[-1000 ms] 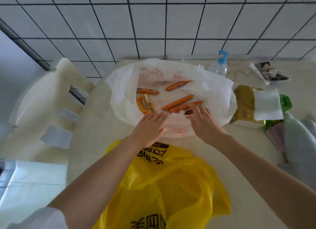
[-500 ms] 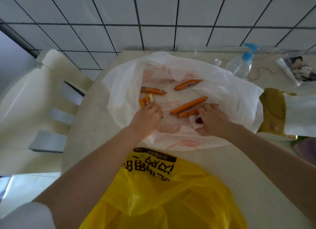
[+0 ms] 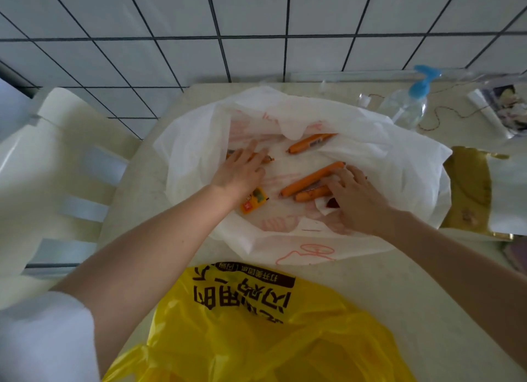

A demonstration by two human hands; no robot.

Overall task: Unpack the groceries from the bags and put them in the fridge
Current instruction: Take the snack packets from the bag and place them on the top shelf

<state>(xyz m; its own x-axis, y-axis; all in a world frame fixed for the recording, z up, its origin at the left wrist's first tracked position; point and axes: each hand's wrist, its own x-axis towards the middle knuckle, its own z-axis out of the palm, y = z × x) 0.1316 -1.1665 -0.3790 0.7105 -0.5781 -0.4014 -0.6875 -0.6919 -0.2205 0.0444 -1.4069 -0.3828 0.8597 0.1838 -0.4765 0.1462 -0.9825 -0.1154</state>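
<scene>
An open white plastic bag [image 3: 399, 165] lies spread on the table with several orange sausages inside. My left hand [image 3: 242, 169] reaches into its left side, fingers fairly straight, resting on one sausage [image 3: 266, 158]. My right hand [image 3: 355, 196] covers the right ends of a long sausage [image 3: 310, 178] and a short sausage [image 3: 309, 196], with its fingers curled round the short one. Another sausage [image 3: 310, 142] lies apart at the back. A small orange packet [image 3: 253, 202] sits by my left wrist. A small white packet [image 3: 325, 208] shows under my right thumb.
A yellow printed plastic bag [image 3: 256, 333] lies at the table's near edge. A gold and white bag [image 3: 470, 190] is to the right, a spray bottle [image 3: 407, 102] and a clear packet [image 3: 507, 108] at the back right. A white plastic chair [image 3: 57, 168] stands to the left. Behind is a tiled wall.
My left hand has left the orange packet and moved forward onto the left sausage. My right hand stays on the two sausages. The camera has moved closer.
</scene>
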